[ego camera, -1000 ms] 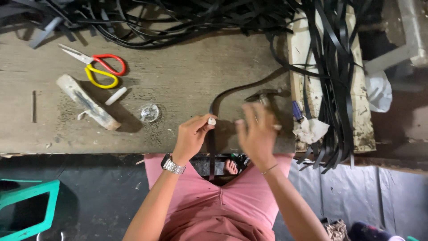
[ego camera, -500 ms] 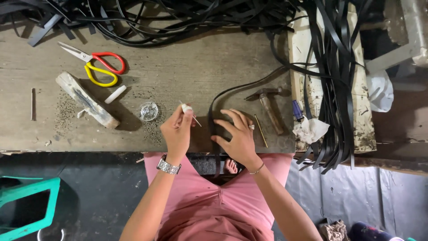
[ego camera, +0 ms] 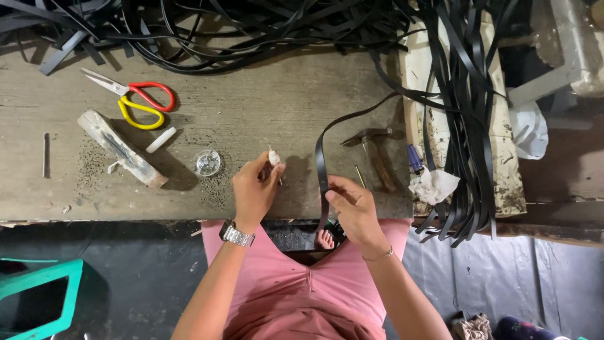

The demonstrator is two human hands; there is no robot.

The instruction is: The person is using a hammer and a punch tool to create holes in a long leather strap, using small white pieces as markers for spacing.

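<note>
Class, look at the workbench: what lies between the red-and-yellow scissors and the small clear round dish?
In the head view, a short white stick lies on the bench between the scissors and the dish.

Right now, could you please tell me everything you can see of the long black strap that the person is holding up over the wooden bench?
The long flat black strap looks like rubber or leather, thin, smooth and slightly glossy. The right hand pinches it near the edge of the worn wooden bench and lifts it off the surface. From the fingers it rises, then arcs right toward the heap of similar black strips. Its lower end hangs down past the bench edge toward the lap. The left hand does not touch it.
</note>
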